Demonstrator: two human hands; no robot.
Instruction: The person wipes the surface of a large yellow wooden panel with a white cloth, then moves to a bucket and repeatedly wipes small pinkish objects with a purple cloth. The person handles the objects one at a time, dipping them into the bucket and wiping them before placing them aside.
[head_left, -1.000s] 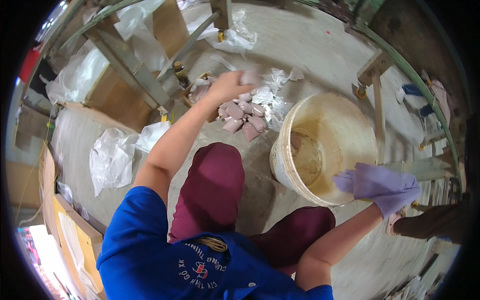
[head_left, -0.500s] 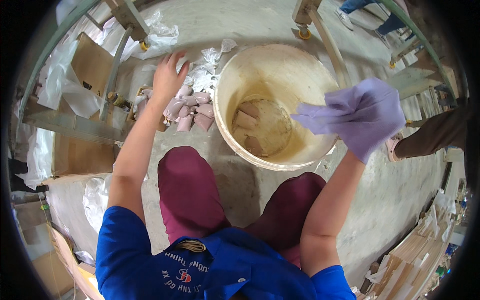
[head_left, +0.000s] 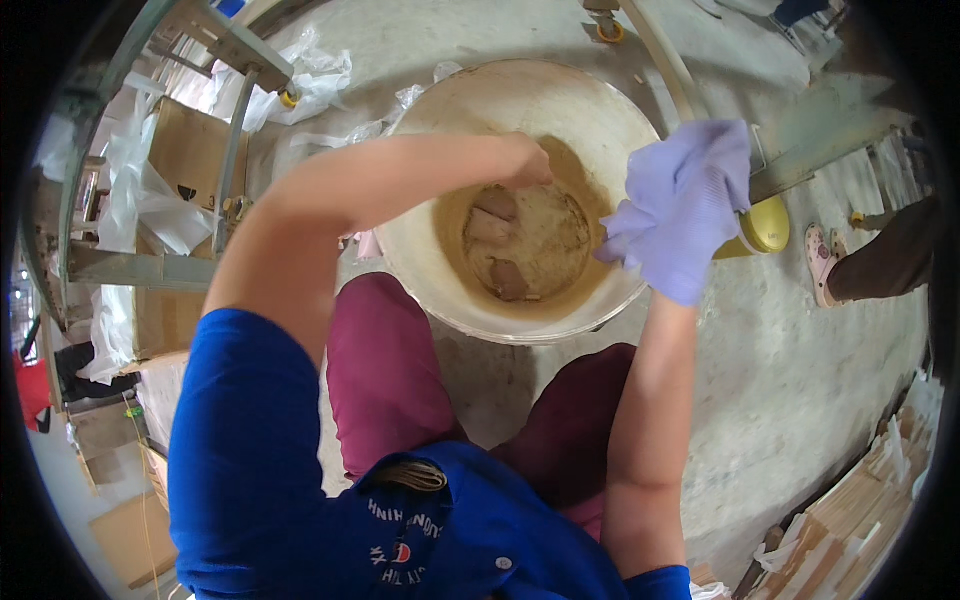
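Observation:
A large off-white round tub [head_left: 420, 280] stands before my knees, its inner wall stained tan. My left hand [head_left: 525, 162] hangs over its far inside, fingers curled in; what they hold, if anything, is hidden. On the tub's bottom lie brownish-pink pieces, one pale piece [head_left: 488, 226] and a darker one [head_left: 509, 280]. Lilac glove-like fabric [head_left: 690, 205] covers my right hand [head_left: 668, 225] down to the wrist, at the tub's right rim. Its folds hide how the fingers lie. Left of the tub, small pink bags [head_left: 368, 246] show only partly behind my left arm.
At left, a cardboard box [head_left: 195, 150] with plastic film [head_left: 160, 205] stands by a metal frame [head_left: 140, 268]. A yellow container [head_left: 767, 225] is at right, near a person's clog [head_left: 824, 265]. Wood strips [head_left: 850, 520] are stacked lower right. Caster legs [head_left: 608, 28] stand beyond.
My left hand has swung right from above the pink bags to over the tub, its spread fingers now curled. My right hand in the lilac fabric has shifted slightly left.

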